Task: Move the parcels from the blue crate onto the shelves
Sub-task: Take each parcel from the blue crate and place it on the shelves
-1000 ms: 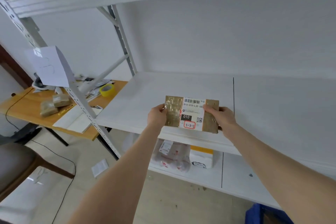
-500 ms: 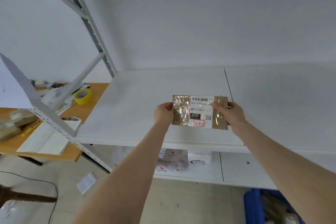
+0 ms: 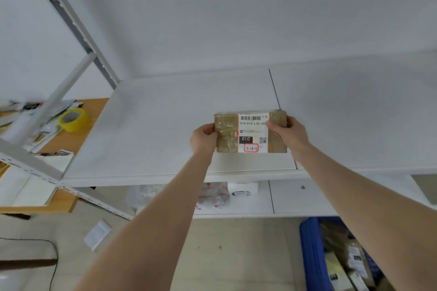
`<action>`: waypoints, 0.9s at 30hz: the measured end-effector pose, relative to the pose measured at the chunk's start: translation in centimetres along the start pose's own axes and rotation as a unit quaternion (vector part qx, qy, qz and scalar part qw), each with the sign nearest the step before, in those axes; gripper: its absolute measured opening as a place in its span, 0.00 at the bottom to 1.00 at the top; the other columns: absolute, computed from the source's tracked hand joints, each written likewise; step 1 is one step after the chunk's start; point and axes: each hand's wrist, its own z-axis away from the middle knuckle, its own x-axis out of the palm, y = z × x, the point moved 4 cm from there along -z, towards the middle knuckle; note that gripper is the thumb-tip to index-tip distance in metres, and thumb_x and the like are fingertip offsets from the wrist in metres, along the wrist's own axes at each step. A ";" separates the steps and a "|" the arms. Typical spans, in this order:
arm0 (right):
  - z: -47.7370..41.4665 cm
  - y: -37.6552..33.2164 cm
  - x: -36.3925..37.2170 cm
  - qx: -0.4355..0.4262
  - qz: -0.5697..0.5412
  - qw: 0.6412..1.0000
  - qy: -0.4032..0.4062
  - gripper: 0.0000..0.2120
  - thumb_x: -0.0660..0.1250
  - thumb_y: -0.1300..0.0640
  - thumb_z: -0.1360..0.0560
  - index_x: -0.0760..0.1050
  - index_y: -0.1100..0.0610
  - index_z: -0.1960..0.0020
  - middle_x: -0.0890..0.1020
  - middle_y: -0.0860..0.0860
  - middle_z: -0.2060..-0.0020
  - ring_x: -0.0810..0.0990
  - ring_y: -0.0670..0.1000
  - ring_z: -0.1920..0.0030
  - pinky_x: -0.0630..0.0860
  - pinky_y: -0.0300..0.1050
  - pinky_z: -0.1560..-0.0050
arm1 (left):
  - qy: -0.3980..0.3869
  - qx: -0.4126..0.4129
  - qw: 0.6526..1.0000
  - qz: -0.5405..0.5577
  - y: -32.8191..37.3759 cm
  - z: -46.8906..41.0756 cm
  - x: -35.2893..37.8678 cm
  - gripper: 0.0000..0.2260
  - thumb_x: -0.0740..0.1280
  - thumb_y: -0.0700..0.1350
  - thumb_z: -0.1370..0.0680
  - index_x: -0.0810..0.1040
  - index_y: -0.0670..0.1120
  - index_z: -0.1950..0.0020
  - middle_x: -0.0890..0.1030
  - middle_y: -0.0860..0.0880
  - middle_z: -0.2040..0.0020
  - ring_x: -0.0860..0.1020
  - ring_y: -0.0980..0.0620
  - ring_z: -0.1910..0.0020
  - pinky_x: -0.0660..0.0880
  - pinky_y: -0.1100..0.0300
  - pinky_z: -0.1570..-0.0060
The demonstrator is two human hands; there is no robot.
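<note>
Now left hand (image 3: 203, 138) and right hand (image 3: 289, 133) gripping the parcel's (image 3: 250, 133) short ends at frame centre, long axis lying left-right, label facing the camera, over the white shelf (image 3: 146, 130).

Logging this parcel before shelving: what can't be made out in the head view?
Head view:
parcel: resting on the shelf or held above it, its underside is hidden.
label: code's end covered by the right hand.
blue crate: cut off by the bottom edge and right arm.
lower-shelf bags: blurred.
</note>
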 end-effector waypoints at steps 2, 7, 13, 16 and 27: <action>-0.1 0.4 -0.5 -0.002 0.001 1.000 -0.012 0.27 0.75 0.52 0.30 0.73 0.55 0.34 0.80 0.50 0.44 0.79 0.52 0.45 0.76 0.52 0.40 | 0.009 -0.001 1.000 0.006 -0.4 0.6 0.5 0.16 0.61 0.32 0.27 0.82 0.46 0.45 0.82 0.49 0.52 0.81 0.46 0.49 0.78 0.48 0.44; 0.3 0.8 -1.7 -0.024 0.010 0.999 -0.023 0.26 0.75 0.54 0.30 0.72 0.55 0.34 0.80 0.50 0.43 0.79 0.51 0.45 0.76 0.52 0.40 | 0.033 0.015 0.999 0.002 -0.4 1.9 1.4 0.13 0.62 0.35 0.26 0.80 0.47 0.47 0.82 0.49 0.50 0.80 0.47 0.49 0.78 0.49 0.45; 1.5 1.1 -2.9 -0.040 0.023 0.998 -0.036 0.28 0.76 0.55 0.31 0.71 0.55 0.34 0.79 0.49 0.45 0.78 0.49 0.46 0.76 0.48 0.42 | 0.040 0.030 0.999 -0.005 -0.7 4.0 1.5 0.08 0.64 0.38 0.26 0.77 0.47 0.49 0.80 0.49 0.50 0.79 0.48 0.48 0.78 0.49 0.45; 2.5 1.0 -3.1 -0.041 0.018 0.998 -0.039 0.27 0.76 0.53 0.31 0.72 0.54 0.35 0.79 0.47 0.48 0.78 0.47 0.49 0.75 0.43 0.47 | 0.042 0.030 0.999 -0.017 -0.8 5.1 1.6 0.10 0.63 0.39 0.24 0.75 0.46 0.44 0.79 0.49 0.48 0.79 0.49 0.52 0.79 0.50 0.47; 5.0 1.9 -3.5 -0.070 0.111 0.991 -0.027 0.36 0.74 0.40 0.37 0.69 0.52 0.33 0.77 0.49 0.43 0.78 0.49 0.47 0.77 0.50 0.44 | 0.016 0.061 0.990 -0.122 -1.1 7.8 1.8 0.19 0.63 0.39 0.24 0.68 0.44 0.33 0.77 0.47 0.42 0.76 0.50 0.53 0.74 0.57 0.53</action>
